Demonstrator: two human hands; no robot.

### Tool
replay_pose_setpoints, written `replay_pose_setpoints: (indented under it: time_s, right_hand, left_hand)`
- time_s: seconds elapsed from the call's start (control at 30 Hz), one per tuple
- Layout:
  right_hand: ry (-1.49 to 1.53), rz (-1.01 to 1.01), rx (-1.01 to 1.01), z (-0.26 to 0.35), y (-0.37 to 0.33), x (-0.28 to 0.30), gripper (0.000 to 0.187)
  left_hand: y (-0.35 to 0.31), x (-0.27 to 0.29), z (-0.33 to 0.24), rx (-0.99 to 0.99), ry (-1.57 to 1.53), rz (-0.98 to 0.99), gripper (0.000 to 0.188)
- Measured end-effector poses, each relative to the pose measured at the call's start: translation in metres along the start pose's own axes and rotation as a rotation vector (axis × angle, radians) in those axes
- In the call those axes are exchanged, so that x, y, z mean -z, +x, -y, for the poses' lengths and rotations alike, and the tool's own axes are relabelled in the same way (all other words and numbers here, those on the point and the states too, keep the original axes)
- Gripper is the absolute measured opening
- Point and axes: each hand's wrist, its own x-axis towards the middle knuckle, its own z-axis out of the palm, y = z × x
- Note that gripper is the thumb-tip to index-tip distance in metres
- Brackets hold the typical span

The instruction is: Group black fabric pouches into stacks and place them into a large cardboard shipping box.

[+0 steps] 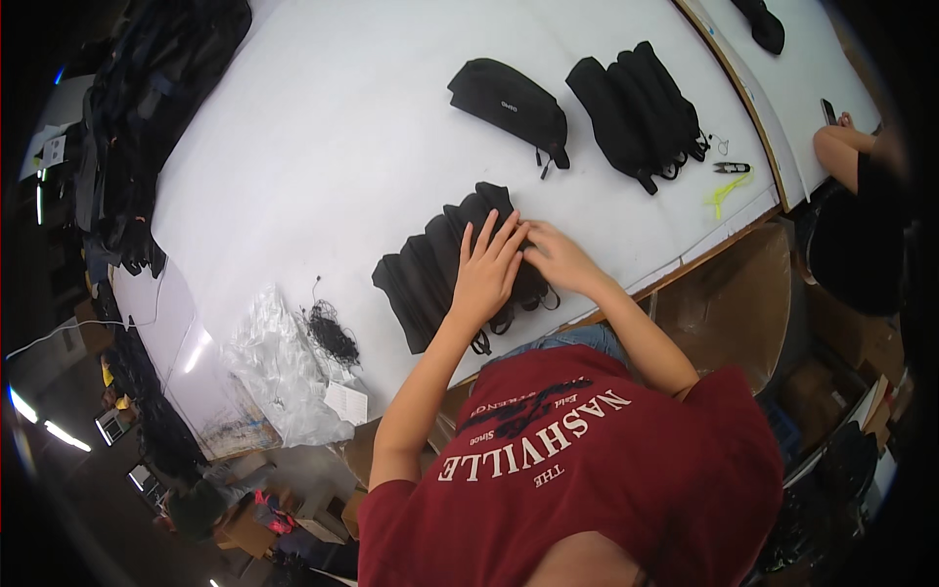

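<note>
Several black fabric pouches [416, 284] lie side by side in a row on the white table, just in front of me. Small loops hang from the ends nearest my body. My left hand [486, 269] rests on top of the row, palm down with its fingers stretched out. At the right end of the row, my right hand [559, 258] has its fingers bent together on the edge of the last pouch. What lies under those fingertips is partly hidden. Farther off lies a single black zip pouch [509, 106] with a small pale mark.
Another row of black pouches [636, 112] lies at the far right, near thread snips [731, 167] and yellow cord [725, 194]. At left are a clear plastic bag [279, 367], tangled black cords [331, 333] and piled black bags [161, 98]. Another person's arm [839, 152] shows at right.
</note>
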Motion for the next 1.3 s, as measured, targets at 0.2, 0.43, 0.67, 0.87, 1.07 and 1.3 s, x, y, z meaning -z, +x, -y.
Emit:
replay_pose_setpoints:
  time_s: [0.2, 0.43, 0.67, 0.87, 1.07, 1.3]
  right_hand:
    - [-0.542, -0.798, 0.251, 0.038, 0.108, 0.081, 0.043]
    - [-0.286, -0.588, 0.025, 0.033, 0.135, 0.121, 0.034]
    - [0.759, -0.097, -0.103, 0.092, 0.029, 0.105, 0.026]
    - [0.734, -0.196, -0.077, 0.108, -0.008, 0.093, 0.022]
    - [0.638, -0.109, 0.007, 0.133, -0.02, 0.088, 0.025]
    - [0.403, -0.819, 0.112, 0.066, -0.033, 0.14, 0.032]
  left_hand:
    - [-0.003, -0.005, 0.003, 0.048, -0.083, 0.021, 0.034]
    - [0.017, 0.01, 0.001, 0.084, -0.096, -0.049, 0.035]
    - [0.047, 0.079, -0.015, -0.054, 0.04, 0.022, 0.062]
    - [0.035, 0.111, 0.019, 0.284, 0.019, -0.57, 0.067]
    - [0.001, 0.104, 0.07, 0.659, -0.053, -0.354, 0.051]
    - [0.033, 0.073, -0.02, 0.021, -0.392, -0.136, 0.035]
